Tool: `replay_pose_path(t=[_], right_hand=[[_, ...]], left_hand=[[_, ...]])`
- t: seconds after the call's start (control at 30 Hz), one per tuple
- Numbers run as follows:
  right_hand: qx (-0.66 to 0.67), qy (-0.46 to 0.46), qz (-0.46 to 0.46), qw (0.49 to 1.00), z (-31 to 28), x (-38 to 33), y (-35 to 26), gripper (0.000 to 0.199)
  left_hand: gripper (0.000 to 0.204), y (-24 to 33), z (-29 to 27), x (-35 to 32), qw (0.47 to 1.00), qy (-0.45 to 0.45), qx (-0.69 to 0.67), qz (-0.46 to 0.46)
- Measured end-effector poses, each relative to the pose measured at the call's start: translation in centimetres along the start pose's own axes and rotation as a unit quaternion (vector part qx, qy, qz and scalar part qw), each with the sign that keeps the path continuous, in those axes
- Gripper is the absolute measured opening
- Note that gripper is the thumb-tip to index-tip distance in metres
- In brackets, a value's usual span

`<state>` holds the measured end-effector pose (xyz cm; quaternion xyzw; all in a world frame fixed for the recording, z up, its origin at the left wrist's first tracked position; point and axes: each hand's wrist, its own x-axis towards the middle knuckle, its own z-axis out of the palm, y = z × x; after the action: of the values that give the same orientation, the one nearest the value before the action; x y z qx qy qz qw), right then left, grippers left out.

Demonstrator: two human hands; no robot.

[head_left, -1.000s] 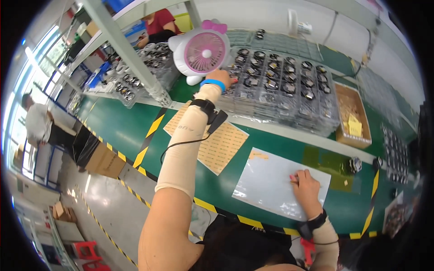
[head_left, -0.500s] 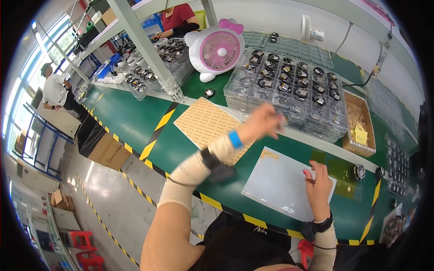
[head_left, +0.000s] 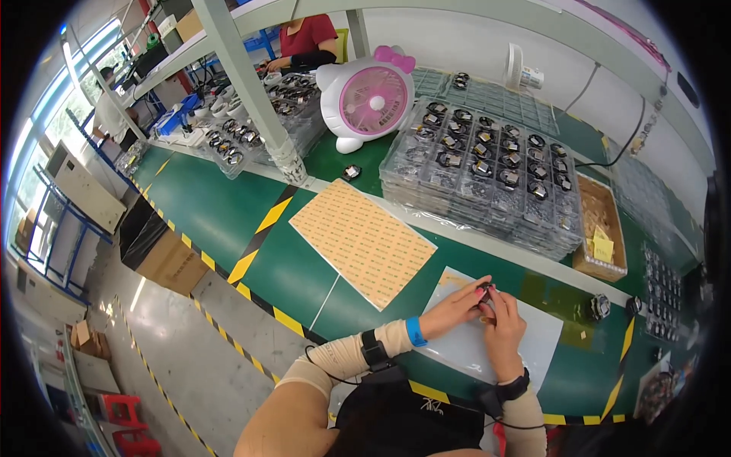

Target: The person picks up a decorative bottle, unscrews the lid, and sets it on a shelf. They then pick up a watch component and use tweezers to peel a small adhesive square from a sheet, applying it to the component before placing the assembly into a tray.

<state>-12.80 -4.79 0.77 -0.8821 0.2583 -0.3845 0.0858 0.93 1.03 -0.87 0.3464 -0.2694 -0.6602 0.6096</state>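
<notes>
My left hand and my right hand meet above a whitish sheet on the green bench. Between their closed fingertips is a small round black part, mostly hidden by the fingers. Just left of the hands lies a tan sheet with rows of printed marks. Behind, a stack of clear plastic trays holds several round black parts with pale square centres. One similar part lies alone beside the tan sheet's far corner.
A white and pink fan stands left of the trays. At their right is a cardboard box with yellow paper. Dark round parts sit near a yellowish film. A shelf post rises at left; a co-worker sits beyond.
My left hand has come back from the tray stack, moving down and right to meet my right hand. The small part is now between both hands, and my right fingers have closed.
</notes>
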Motion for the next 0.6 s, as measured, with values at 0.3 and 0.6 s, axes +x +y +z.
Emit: replay_pose_path(t=[0.3, 0.6], right_hand=[[0.168, 0.009, 0.134, 0.977, -0.1, 0.0, -0.4, 0.028], [0.171, 0.034, 0.105, 0.979, -0.5, -1.2, 0.5, 0.017]], left_hand=[[0.044, 0.3, 0.0, 0.0, 0.997, -0.072, 0.038, 0.006], [0.037, -0.5, 1.0, -0.4, 0.904, 0.017, 0.388, 0.176]])
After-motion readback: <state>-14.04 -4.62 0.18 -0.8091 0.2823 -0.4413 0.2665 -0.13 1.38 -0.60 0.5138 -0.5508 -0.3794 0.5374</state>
